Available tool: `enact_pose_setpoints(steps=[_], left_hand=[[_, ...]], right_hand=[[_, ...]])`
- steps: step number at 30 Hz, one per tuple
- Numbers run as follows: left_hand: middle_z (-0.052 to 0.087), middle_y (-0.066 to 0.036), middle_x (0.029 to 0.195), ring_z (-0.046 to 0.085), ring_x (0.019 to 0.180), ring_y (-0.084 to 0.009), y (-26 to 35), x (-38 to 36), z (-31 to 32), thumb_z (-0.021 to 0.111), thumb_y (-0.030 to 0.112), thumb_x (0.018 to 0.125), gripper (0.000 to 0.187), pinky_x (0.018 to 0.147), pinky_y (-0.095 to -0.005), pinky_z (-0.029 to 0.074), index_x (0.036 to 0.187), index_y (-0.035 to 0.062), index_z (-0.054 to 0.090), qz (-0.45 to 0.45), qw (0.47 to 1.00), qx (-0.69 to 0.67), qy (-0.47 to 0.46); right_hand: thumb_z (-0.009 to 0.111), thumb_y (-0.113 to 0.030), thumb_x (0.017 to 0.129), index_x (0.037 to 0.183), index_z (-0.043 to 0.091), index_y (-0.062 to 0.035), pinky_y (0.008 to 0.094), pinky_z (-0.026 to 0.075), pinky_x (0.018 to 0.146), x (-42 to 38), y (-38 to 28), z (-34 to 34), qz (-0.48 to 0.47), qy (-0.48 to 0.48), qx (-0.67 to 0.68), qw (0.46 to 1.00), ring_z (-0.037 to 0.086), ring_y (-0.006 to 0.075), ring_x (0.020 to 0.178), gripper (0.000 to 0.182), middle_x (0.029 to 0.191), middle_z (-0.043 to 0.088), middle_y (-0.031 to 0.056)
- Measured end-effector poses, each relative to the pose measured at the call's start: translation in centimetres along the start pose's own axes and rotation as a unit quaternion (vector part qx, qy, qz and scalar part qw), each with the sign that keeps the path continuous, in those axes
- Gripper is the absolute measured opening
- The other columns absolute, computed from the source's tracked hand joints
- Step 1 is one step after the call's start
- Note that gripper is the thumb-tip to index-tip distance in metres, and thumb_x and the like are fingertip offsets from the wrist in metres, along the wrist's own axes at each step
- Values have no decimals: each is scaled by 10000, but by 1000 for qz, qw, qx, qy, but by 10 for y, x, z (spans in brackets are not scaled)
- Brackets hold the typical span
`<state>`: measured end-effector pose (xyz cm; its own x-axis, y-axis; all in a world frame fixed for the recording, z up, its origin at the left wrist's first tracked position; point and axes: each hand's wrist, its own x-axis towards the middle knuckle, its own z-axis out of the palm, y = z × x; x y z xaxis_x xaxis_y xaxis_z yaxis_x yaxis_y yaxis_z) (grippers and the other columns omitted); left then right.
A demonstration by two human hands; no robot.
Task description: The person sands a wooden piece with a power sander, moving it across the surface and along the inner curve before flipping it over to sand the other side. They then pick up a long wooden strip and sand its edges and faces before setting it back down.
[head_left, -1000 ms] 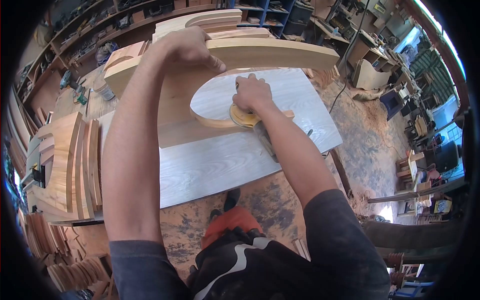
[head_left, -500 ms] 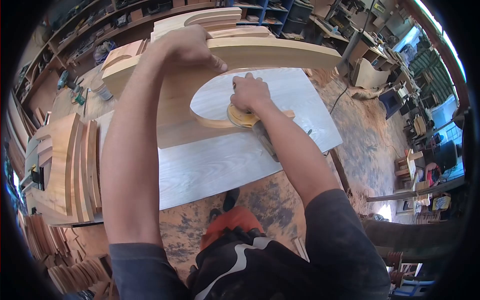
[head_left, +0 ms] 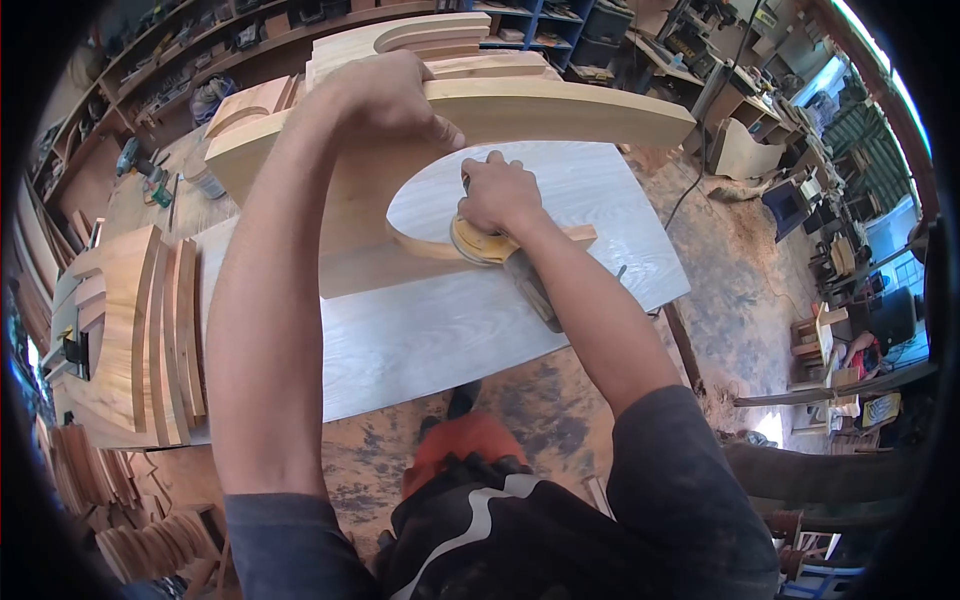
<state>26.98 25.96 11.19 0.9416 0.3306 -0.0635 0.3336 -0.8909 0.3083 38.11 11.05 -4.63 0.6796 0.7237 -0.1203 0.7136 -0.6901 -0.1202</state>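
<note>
A U-shaped wooden piece [head_left: 352, 205] stands on edge on the pale tabletop [head_left: 420, 355], its curved inner edge facing up at me. My left hand [head_left: 395, 100] is closed around its far, upper arm, thumb on the near side. A yellow orbital sander [head_left: 478, 243] with a dark rear part lies against the lower arm near the inner curve. Bent over the sander's top, my right hand [head_left: 500, 192] grips it; the hand hides part of its body.
Cut wooden parts stand stacked at the left [head_left: 150, 335], and more lie behind the workpiece [head_left: 400, 38]. A drill [head_left: 128, 157] and a whitish tub [head_left: 205, 178] sit at the back left. A dark cable [head_left: 690, 190] hangs at the right. Sawdust covers the floor [head_left: 740, 300].
The sander and my right hand have shifted slightly left along the lower arm, toward the inner curve. My left hand keeps its hold. The whole view has moved a little.
</note>
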Motion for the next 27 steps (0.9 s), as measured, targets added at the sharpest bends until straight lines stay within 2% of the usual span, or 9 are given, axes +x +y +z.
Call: enact_pose_setpoints(steps=[4,7,17,23,25,27], left_hand=[[819,-176,1138,764,1079,-323,-1,1,1,945,488,706,715,971,-416,559,1278,82,803,-1,1000,13,1],[814,-184,1163,761,1092,-327,-1,-1,2,943,480,705,713,978,-416,558,1281,84,802,-6,1000,3,10],[812,-184,1181,760,1096,-332,-1,0,-1,942,444,711,699,984,-416,559,1300,93,799,8,1000,-2,1],[819,-187,1139,765,1071,-336,-4,1,1,950,418,700,702,972,-414,561,1286,64,798,7,1000,-19,8],[817,-199,1093,785,990,-339,-9,9,3,980,505,674,725,914,-434,609,1185,14,826,52,998,-17,25],[817,-203,1089,787,982,-335,-8,10,3,982,502,674,723,910,-431,611,1179,10,826,46,999,-9,25]], right_hand=[[657,-233,939,1347,685,-113,503,536,1080,9,15,-1,15,14,-13,1000,636,429,1281,426,1431,604,204],[666,-237,939,1327,688,-111,504,542,1078,9,28,-9,43,-11,-8,999,637,436,1285,408,1433,605,212],[683,-244,929,1363,678,-110,500,536,1088,9,6,-1,3,-5,-13,1000,632,433,1304,454,1450,602,203],[685,-236,918,1354,681,-110,502,532,1088,13,26,-8,50,-10,-13,999,636,426,1296,454,1435,610,203],[685,-231,910,1346,685,-113,503,535,1080,9,24,-6,31,-15,-18,999,639,428,1285,452,1430,612,202],[682,-229,909,1344,686,-115,504,535,1080,4,16,0,21,-4,-20,1000,639,429,1284,449,1432,613,201]])
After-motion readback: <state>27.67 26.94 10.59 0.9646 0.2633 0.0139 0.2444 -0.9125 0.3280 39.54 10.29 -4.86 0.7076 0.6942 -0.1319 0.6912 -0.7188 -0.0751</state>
